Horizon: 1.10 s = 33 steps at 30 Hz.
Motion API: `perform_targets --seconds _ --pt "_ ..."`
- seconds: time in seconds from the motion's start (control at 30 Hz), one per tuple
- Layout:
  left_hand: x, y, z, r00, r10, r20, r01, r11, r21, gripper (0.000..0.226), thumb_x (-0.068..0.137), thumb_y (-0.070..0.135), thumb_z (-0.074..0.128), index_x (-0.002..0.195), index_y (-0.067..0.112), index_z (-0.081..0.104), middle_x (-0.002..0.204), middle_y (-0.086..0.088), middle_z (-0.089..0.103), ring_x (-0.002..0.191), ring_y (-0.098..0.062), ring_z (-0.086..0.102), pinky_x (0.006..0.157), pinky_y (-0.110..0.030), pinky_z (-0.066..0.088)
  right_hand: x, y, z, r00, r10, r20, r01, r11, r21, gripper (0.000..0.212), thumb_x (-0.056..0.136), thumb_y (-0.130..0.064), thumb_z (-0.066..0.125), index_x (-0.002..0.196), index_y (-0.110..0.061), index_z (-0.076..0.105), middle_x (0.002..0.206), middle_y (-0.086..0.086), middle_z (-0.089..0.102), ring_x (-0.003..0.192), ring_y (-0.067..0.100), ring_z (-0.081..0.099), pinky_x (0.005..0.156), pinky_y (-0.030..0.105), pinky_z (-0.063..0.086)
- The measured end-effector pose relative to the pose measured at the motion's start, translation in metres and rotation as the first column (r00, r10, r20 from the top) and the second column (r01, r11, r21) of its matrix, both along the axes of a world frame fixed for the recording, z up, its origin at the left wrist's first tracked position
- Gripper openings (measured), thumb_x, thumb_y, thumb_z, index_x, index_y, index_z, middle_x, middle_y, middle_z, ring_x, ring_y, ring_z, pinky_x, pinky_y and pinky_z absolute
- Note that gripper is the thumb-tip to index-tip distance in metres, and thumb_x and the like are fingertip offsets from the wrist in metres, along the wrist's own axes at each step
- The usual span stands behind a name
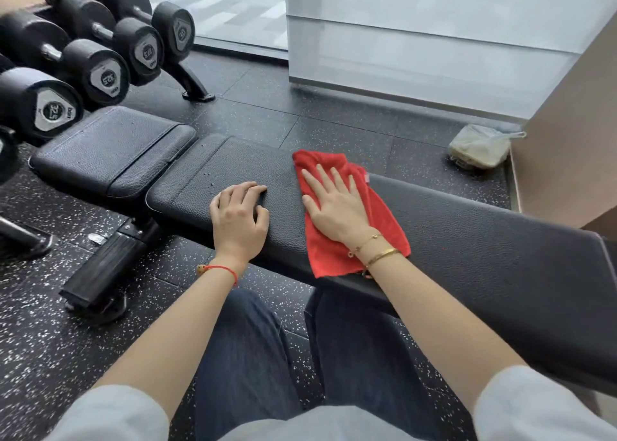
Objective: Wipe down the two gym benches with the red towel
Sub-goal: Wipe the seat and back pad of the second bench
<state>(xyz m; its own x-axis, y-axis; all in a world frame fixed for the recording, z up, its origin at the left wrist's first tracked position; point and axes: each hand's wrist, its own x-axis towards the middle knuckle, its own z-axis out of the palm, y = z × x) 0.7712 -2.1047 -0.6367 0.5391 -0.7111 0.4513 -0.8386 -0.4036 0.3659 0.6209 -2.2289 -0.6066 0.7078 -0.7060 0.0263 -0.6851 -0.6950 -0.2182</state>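
- My right hand (337, 207) lies flat on the red towel (347, 220), fingers straight and a little apart, pressing it down on the bench (467, 227).
- The towel sits near the middle of the long pad and hangs a bit over the near edge.
- My left hand (238, 217) rests on the same pad, just beside the towel. Its fingers are bent and the tips press on the pad. It holds nothing.
- I think I am in the middle of wiping this pad.
- A few small drops show on the pad to the left of my left hand, so that end likely needs a wipe.
- The short seat pad (110, 150) is not touched by the towel now.
- I see only 1 bench here. I cannot tell if the other 1 is done.
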Motion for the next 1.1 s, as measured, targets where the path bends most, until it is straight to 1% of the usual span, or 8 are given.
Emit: perform_targets --seconds 0.13,0.2,0.33,0.47,0.7,0.77,1.0,1.1 --pt "0.000 0.000 0.000 1.000 -0.004 -0.006 0.004 1.000 0.013 0.040 0.086 0.028 0.043 0.120 0.024 0.064 0.130 0.004 0.061 0.123 -0.022 0.049 0.108 -0.044 0.029 -0.031 0.035 -0.004 0.987 0.161 0.024 -0.159 0.986 -0.047 0.055 0.100 -0.051 0.030 0.153 -0.042 0.017 0.163 -0.011 0.014 0.151 0.018 0.010 0.122 0.045 0.000" --pt "0.000 0.001 0.001 1.000 -0.009 -0.010 0.009 1.000 0.021 0.041 0.086 0.028 0.042 0.120 0.023 0.064 0.130 0.004 0.060 0.123 -0.022 0.049 0.109 -0.045 0.029 -0.058 0.034 -0.007 0.986 0.164 0.034 -0.162 0.984 -0.069 0.055 0.100 -0.052 0.030 0.152 -0.043 0.019 0.162 -0.013 0.017 0.151 0.016 0.012 0.122 0.042 0.003" --pt "-0.002 0.001 0.005 1.000 -0.005 -0.013 0.006 0.999 0.050 0.041 0.089 0.028 0.041 0.122 0.022 0.063 0.132 0.002 0.059 0.126 -0.023 0.048 0.110 -0.046 0.027 -0.094 -0.009 -0.004 0.998 -0.054 0.033 0.056 0.998 -0.037 0.054 0.100 -0.049 0.031 0.153 -0.042 0.019 0.163 -0.011 0.015 0.151 0.018 0.012 0.122 0.044 0.002" --pt "-0.006 -0.001 0.007 1.000 0.000 -0.007 0.001 0.996 0.084 0.037 0.092 0.023 0.044 0.125 0.018 0.061 0.134 -0.001 0.058 0.128 -0.025 0.046 0.112 -0.046 0.027 -0.078 -0.036 0.003 0.957 -0.291 0.004 0.291 0.957 0.005 0.055 0.102 -0.046 0.029 0.155 -0.037 0.015 0.164 -0.005 0.010 0.151 0.021 0.007 0.122 0.048 0.000" --pt "-0.011 -0.001 0.008 0.999 0.019 -0.037 -0.013 0.988 0.155 0.039 0.097 0.019 0.047 0.135 0.016 0.055 0.143 -0.002 0.052 0.137 -0.021 0.041 0.120 -0.052 0.015 -0.109 0.028 -0.001 0.999 0.007 0.036 -0.006 0.999 -0.034 0.055 0.101 -0.049 0.029 0.153 -0.042 0.015 0.163 -0.011 0.011 0.152 0.018 0.007 0.122 0.045 -0.001" --pt "-0.011 0.001 0.010 0.998 0.011 -0.055 -0.003 0.989 0.148 0.038 0.098 0.017 0.047 0.135 0.014 0.055 0.144 -0.003 0.052 0.138 -0.022 0.040 0.121 -0.052 0.012 -0.134 0.037 -0.005 0.999 0.015 0.049 -0.012 0.999 -0.053 0.054 0.101 -0.049 0.030 0.153 -0.043 0.017 0.162 -0.013 0.014 0.151 0.016 0.009 0.123 0.043 0.001" --pt "-0.046 -0.008 0.024 0.977 -0.109 -0.186 0.114 0.993 0.018 0.034 0.092 0.011 0.053 0.125 0.015 0.061 0.128 -0.004 0.061 0.126 -0.024 0.051 0.121 -0.048 0.020 -0.168 -0.021 0.003 0.934 -0.358 0.013 0.358 0.933 -0.032 0.055 0.102 -0.044 0.031 0.154 -0.036 0.018 0.164 -0.005 0.013 0.151 0.021 0.010 0.122 0.045 0.000" --pt "-0.079 -0.022 0.028 0.958 -0.205 -0.201 0.206 0.978 -0.016 0.034 0.091 0.010 0.053 0.124 0.016 0.061 0.128 -0.001 0.061 0.125 -0.021 0.051 0.118 -0.049 0.026 -0.163 -0.019 0.003 0.923 -0.385 0.009 0.385 0.922 -0.031 0.056 0.102 -0.045 0.031 0.155 -0.036 0.015 0.164 -0.004 0.011 0.151 0.021 0.008 0.122 0.045 -0.003"
